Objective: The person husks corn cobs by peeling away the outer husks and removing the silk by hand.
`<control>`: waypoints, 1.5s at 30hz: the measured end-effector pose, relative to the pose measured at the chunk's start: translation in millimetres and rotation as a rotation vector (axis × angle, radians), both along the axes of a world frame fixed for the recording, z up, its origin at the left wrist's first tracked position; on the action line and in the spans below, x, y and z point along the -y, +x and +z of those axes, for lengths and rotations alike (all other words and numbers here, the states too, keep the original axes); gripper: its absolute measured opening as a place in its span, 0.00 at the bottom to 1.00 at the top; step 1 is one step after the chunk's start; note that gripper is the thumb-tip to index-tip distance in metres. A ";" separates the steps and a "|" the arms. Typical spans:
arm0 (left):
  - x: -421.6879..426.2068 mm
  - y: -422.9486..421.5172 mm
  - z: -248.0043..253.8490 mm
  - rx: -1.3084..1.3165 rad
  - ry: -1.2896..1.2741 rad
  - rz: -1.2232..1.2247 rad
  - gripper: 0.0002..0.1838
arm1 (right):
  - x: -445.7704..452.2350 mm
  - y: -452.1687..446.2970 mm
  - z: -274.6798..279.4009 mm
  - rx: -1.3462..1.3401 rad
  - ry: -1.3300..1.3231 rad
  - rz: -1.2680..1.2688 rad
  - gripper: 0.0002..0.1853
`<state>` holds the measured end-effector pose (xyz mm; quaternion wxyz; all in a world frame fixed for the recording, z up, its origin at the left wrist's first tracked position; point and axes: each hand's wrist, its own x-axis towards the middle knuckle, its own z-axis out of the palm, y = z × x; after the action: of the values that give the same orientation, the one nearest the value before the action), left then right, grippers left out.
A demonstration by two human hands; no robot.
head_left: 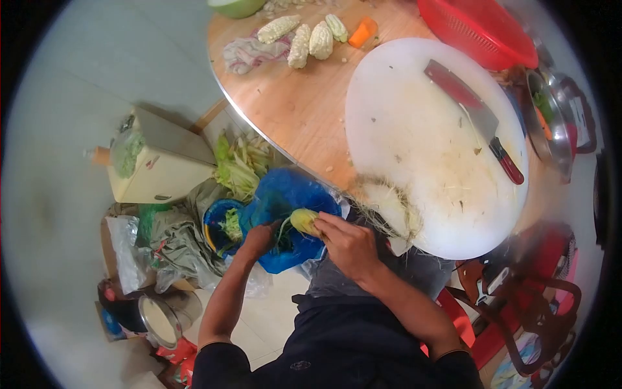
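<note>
A yellow-green vegetable, perhaps an ear of corn, is in my right hand, its fingers closed round one end. My left hand is at the other side, by thin green strands; its fingers are partly hidden, and I cannot make out what they hold. Both hands are over a blue plastic bag below the table edge. On the round white board lies a cleaver with a red handle. Dry, hair-like strands are heaped at the board's near left edge.
Several pale corn ears, a cloth and an orange piece lie on the wooden table. A red basket and metal bowl are at the right. Husks and a cream bin stand left.
</note>
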<state>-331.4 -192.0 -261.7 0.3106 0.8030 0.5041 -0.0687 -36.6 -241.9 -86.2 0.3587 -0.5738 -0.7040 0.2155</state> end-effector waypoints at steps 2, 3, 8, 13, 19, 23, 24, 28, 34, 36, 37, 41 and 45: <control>-4.8 8.2 14.2 -0.086 -0.025 -0.023 0.26 | 10.3 9.8 25.1 -0.014 0.075 0.000 0.15; -9.1 13.6 26.8 -0.174 -0.051 -0.044 0.25 | 14.4 14.9 36.6 -0.029 0.148 0.000 0.15; -26.5 33.4 137.0 -0.184 0.169 0.118 0.23 | 34.3 35.8 89.5 -0.136 0.149 -0.070 0.11; -18.2 93.6 256.0 0.742 -0.019 0.193 0.25 | 28.0 58.9 125.8 -0.335 0.063 -0.184 0.08; -9.4 184.7 312.2 0.916 -0.281 -0.046 0.37 | -6.8 98.0 164.0 -0.528 -0.084 -0.325 0.12; -26.4 228.5 311.1 1.120 -0.445 -0.030 0.36 | -19.0 138.5 175.2 -0.722 -0.033 -0.173 0.13; -28.4 239.0 311.1 1.123 -0.439 -0.060 0.36 | -20.5 146.9 175.7 -0.715 -0.007 -0.186 0.13; -32.5 280.5 307.6 1.253 -0.690 0.047 0.34 | -29.5 175.5 163.7 -0.915 -0.013 -0.297 0.11; -42.7 319.2 306.8 1.410 -0.777 0.240 0.27 | -35.2 192.6 142.6 -0.869 0.172 -0.564 0.13; -47.5 324.6 306.0 1.426 -0.782 0.256 0.26 | -39.5 189.6 147.3 -1.029 0.213 -0.557 0.14; -48.1 328.2 306.7 1.421 -0.820 0.249 0.25 | -43.8 188.0 147.3 -1.030 0.217 -0.558 0.14; -48.0 337.7 304.6 1.370 -0.844 0.239 0.25 | -49.2 180.7 164.8 -0.897 0.191 -0.556 0.17; -46.3 347.3 307.1 1.385 -0.740 0.312 0.24 | -48.2 190.8 154.6 -0.703 -0.120 -0.585 0.16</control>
<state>15.9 -145.7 45.4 0.8053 0.4281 0.2478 0.3269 154.2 -193.7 68.3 0.5878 -0.6601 -0.3343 0.3271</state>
